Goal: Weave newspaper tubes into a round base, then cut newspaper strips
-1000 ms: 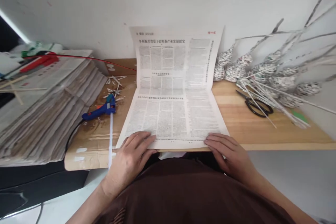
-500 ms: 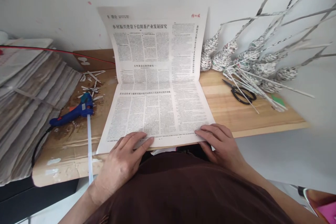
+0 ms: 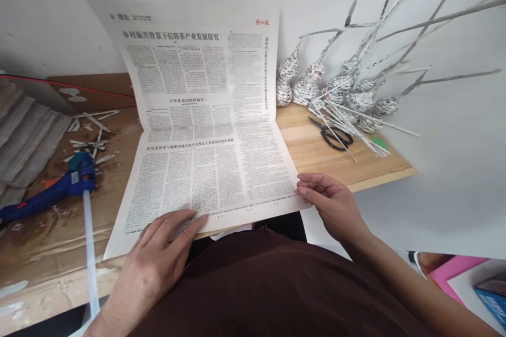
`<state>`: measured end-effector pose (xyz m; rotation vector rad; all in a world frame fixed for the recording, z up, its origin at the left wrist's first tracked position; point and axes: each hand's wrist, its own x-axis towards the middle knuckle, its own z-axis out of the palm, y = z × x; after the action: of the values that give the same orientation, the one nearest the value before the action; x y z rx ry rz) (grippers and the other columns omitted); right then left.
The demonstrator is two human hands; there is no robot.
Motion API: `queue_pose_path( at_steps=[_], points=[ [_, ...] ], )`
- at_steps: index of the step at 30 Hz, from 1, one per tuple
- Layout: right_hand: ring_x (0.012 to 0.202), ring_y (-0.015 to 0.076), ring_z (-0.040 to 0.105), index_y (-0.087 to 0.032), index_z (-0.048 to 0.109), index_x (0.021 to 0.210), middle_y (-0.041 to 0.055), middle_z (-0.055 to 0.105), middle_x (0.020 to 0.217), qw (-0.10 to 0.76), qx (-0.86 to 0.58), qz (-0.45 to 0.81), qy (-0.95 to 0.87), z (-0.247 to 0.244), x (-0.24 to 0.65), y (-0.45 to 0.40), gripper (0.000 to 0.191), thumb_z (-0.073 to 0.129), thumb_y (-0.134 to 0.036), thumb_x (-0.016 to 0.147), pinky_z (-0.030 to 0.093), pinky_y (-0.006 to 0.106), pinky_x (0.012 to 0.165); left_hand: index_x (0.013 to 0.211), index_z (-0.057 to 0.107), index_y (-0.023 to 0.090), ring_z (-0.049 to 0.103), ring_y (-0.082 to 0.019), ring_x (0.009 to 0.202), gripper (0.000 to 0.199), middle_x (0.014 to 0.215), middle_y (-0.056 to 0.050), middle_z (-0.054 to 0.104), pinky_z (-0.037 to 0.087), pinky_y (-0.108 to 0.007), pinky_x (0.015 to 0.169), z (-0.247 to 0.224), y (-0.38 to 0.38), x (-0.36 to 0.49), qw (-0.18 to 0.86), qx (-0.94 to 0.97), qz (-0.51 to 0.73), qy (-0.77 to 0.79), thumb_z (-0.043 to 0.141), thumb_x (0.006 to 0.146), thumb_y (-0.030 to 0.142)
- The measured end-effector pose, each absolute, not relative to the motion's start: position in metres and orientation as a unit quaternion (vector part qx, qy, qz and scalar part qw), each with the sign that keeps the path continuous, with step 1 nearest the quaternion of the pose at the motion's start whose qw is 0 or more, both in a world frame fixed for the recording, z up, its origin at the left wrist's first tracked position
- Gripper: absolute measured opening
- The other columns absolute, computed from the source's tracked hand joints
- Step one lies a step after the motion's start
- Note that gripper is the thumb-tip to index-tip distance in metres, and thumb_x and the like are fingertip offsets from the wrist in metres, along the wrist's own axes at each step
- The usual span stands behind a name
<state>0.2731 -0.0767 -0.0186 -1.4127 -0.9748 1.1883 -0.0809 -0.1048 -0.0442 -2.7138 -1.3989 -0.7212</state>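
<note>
A sheet of newspaper lies on the table, its far half leaning up against the wall. My left hand rests on its near left edge, fingers laid flat and thumb apart. At the near right corner, my right hand has its thumb and fingers closed about the paper's edge in a pinch. The tips of the right fingers partly hide that corner.
A blue glue gun with a glue stick lies on cardboard at left, by paper scraps and stacked newspapers. Black scissors, paper strips and several woven paper gourd shapes with long stems stand at right.
My right hand has slid off the near edge to the right corner and closed on it. My left hand still lies flat on the paper. The view has swung to the right.
</note>
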Motion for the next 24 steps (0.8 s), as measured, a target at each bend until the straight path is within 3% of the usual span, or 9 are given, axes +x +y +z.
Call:
queue_pose_path(
  at_steps=[7,24],
  points=[
    [0.084,0.0171,0.071,-0.021,0.077,0.098,0.004,0.076,0.089,0.52,-0.559,0.581,-0.282,-0.0121,0.2737,-0.0716,0.033,0.086,-0.027,0.066,0.059,0.033,0.082,0.137,0.053,0.033,0.061,-0.026,0.112,0.047,0.125,-0.006,0.063,0.051,-0.045,0.095,-0.0455,-0.1049,-0.0786,-0.009,-0.858,-0.248,-0.45,0.054,0.093,0.018],
    [0.075,0.0155,0.069,-0.023,0.077,0.088,0.0015,0.073,0.08,0.538,-0.539,0.573,-0.302,-0.0139,0.2755,-0.0722,0.023,0.086,-0.03,0.068,0.058,0.033,0.075,0.134,0.057,0.034,0.062,-0.025,0.11,0.044,0.124,-0.005,0.064,0.051,-0.045,0.095,-0.0476,-0.1041,-0.0778,-0.004,-0.851,-0.266,-0.453,0.055,0.093,0.02]
  ],
)
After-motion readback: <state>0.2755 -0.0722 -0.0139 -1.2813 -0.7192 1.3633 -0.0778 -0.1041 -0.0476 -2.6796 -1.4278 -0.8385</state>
